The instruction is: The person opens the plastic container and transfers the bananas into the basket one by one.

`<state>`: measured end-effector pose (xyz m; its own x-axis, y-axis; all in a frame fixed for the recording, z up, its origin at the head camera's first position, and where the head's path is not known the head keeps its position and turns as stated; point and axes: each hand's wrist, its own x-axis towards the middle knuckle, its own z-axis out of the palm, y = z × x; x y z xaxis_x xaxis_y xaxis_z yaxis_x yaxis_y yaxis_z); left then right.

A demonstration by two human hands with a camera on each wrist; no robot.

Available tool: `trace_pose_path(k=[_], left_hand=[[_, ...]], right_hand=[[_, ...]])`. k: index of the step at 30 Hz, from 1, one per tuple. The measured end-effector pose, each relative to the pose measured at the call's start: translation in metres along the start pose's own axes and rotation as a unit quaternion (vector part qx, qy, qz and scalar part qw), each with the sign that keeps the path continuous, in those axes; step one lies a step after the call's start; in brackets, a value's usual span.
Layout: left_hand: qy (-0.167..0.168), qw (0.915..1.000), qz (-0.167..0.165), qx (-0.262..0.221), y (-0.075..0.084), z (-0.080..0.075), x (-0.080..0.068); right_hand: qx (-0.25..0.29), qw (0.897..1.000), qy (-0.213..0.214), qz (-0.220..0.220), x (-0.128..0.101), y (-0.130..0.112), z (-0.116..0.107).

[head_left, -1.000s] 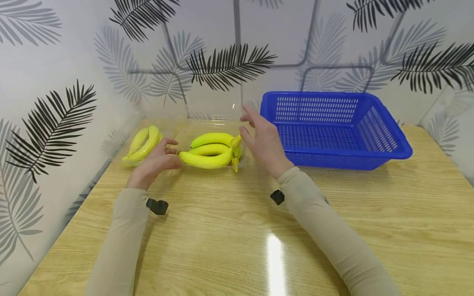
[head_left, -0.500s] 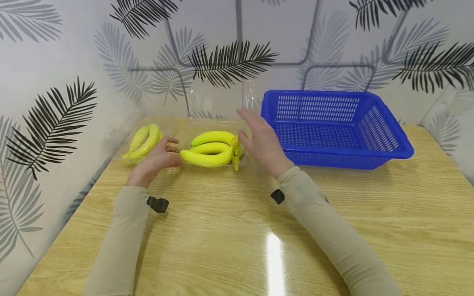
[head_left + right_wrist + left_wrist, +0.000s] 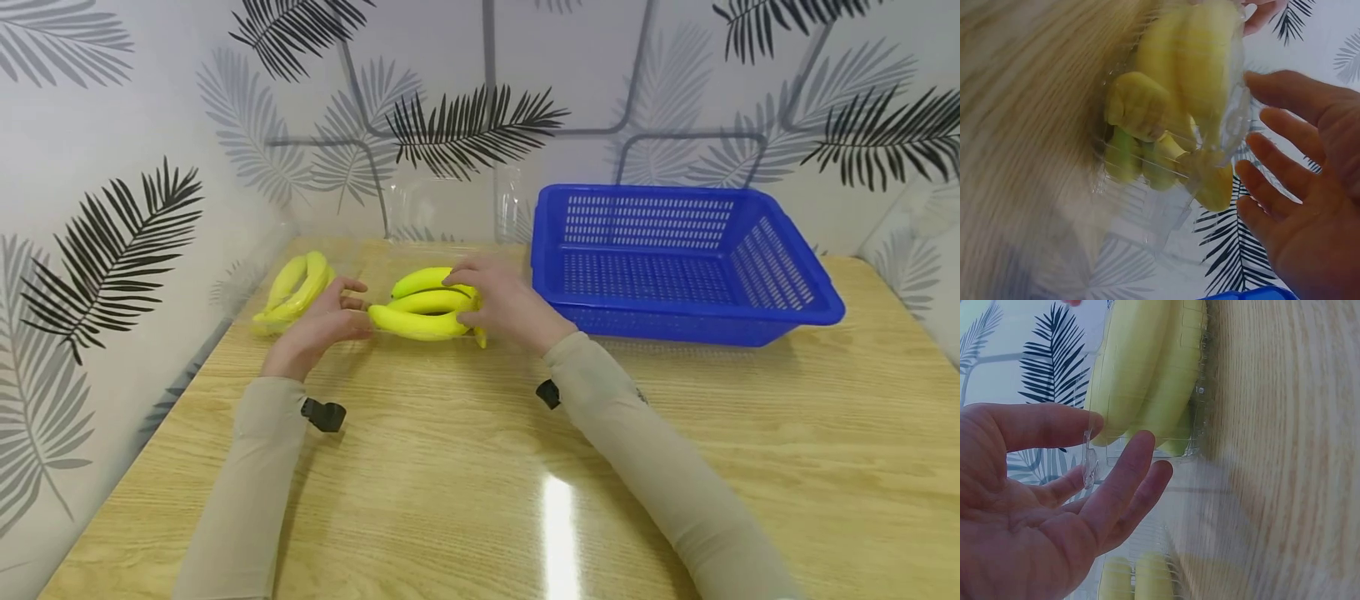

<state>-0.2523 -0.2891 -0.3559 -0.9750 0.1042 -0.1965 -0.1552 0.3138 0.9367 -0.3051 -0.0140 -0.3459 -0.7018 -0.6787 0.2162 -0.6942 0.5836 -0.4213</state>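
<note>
- The left hand (image 3: 318,329) lies with fingers straight and spread, fingertips at the left end of the clear plastic box (image 3: 1147,431); it clamps nothing.
- The right hand (image 3: 504,304) is spread loosely over the right end of the banana bunch (image 3: 423,310), fingers apart, not curled round it.
- The bunch sits in the open box at 12 o'clock from the person, on the wooden table (image 3: 480,467).
- A second bunch (image 3: 294,287) lies at 9 o'clock of it; the blue basket (image 3: 757,321) at 3 o'clock.
- Only the wrist views show the box's ribbed walls; the right wrist view shows the stems (image 3: 1141,115).
</note>
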Motion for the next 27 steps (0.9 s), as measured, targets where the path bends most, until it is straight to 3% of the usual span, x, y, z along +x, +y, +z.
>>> trace_pose_path(k=[4, 15, 27], left_hand=[[-0.003, 1.0000, 0.003, 0.001, 0.000, 0.001, 0.000], [0.001, 1.0000, 0.001, 0.000, -0.001, 0.000, 0.000], [0.002, 1.0000, -0.001, 0.002, 0.000, -0.001, 0.000]], right_hand=[[-0.007, 0.998, -0.058, 0.002, 0.007, 0.002, 0.002], [-0.027, 0.989, -0.147, -0.011, 0.019, 0.000, 0.002], [-0.032, 0.985, -0.172, -0.010, 0.025, -0.003, 0.002]])
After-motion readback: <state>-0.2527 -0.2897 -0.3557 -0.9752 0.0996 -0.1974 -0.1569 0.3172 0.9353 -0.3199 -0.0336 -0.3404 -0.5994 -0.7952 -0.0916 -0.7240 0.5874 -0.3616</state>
